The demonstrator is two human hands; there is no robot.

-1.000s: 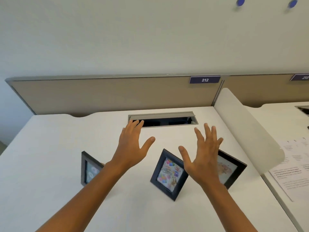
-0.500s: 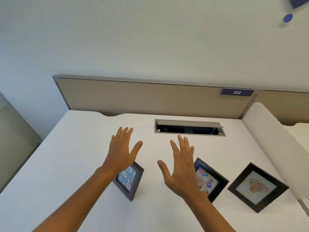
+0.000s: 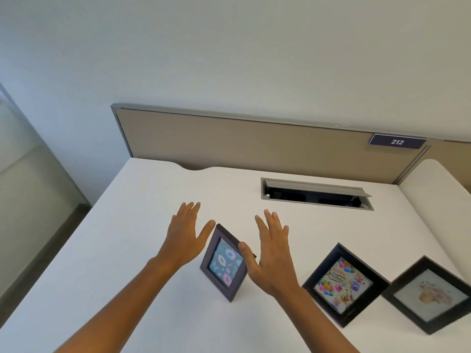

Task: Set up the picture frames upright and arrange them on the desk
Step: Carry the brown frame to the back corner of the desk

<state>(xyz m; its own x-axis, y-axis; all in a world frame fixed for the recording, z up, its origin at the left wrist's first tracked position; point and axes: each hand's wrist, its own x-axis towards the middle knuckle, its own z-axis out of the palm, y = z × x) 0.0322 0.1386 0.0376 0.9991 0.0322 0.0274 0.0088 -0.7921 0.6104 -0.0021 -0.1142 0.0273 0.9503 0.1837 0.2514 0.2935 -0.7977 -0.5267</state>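
Three dark picture frames stand upright on the white desk (image 3: 142, 220). The donut-print frame (image 3: 224, 263) stands between my two hands. My left hand (image 3: 184, 231) is spread open just left of it, thumb near its top corner. On its right side my right hand (image 3: 271, 253) is open too, and its thumb overlaps the frame's right edge; I cannot tell if it touches. A birthday-balloon frame (image 3: 342, 285) stands further right. At the right edge stands a third frame (image 3: 430, 295) with a pale drawing.
A grey cable tray (image 3: 316, 194) with its lid raised is set into the desk behind the frames. A beige partition (image 3: 254, 146) with a "212" label (image 3: 397, 141) runs along the back. A white curved divider (image 3: 438, 197) closes the right side.
The view has swung left, so the frames sit further right. Both hands moved from over the balloon frame to either side of the donut frame, fingers still spread.
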